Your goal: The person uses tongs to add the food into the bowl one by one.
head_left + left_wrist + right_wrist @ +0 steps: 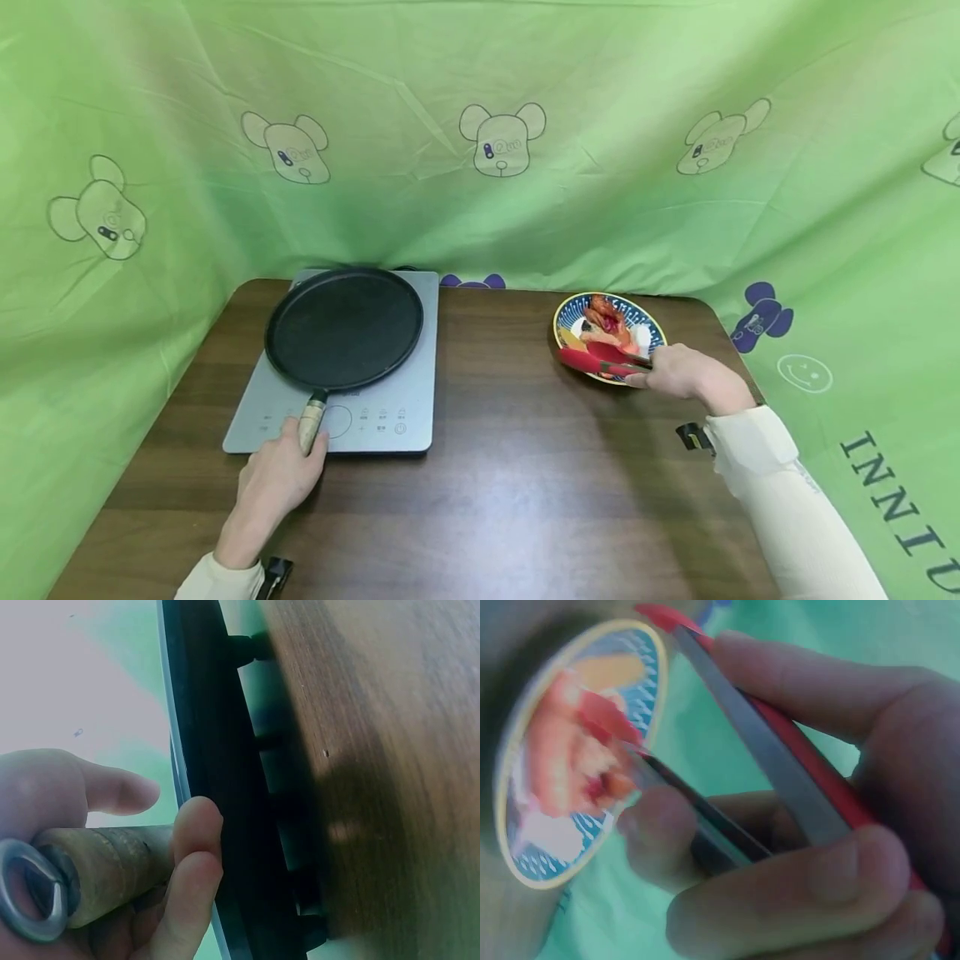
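Observation:
My left hand (281, 471) grips the light wooden handle (112, 866) of a flat black frying pan (345, 329); a metal ring hangs from the handle's end. The pan lies on a silver induction cooker (408, 400). At the right, my right hand (678, 372) holds red-tipped tongs (581, 360) over a blue-patterned plate (567, 310) with a yellow rim. In the right wrist view the tongs' arms stand apart between my fingers. Reddish-brown pieces of food (602, 315), perhaps meat, lie on the plate with yellow and white pieces.
A dark brown wooden table (495, 467) carries the cooker and plate. Green cloth (495, 225) printed with bear heads hangs behind the table and along both sides. A black cable shows behind the cooker.

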### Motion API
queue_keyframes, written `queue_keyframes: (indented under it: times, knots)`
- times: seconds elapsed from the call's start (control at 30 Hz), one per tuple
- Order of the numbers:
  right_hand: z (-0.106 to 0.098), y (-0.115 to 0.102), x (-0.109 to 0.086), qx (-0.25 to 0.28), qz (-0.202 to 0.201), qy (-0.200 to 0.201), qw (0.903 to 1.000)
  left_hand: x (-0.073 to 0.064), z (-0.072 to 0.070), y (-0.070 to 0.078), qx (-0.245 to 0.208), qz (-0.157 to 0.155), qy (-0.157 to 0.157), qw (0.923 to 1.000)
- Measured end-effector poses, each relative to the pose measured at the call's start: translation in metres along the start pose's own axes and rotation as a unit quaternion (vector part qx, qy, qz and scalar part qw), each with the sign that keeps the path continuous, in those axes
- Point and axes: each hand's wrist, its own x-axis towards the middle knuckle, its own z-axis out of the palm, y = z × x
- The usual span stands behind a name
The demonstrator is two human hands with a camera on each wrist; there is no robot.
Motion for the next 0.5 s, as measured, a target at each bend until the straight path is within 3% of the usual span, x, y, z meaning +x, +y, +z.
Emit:
queue_keyframes:
  times: [0.23, 0.5]
  knots:
    - [0.009, 0.003, 0.007, -0.009, -0.011, 0.025, 0.9996, 0.000, -0.001, 0.000, 0.003, 0.001, 0.001, 1.0000]
    - [0.015, 0.009, 0.006, 0.031, -0.031, 0.040, 0.9982, 0.000, 0.000, 0.000, 0.003, 0.002, 0.002, 1.0000]
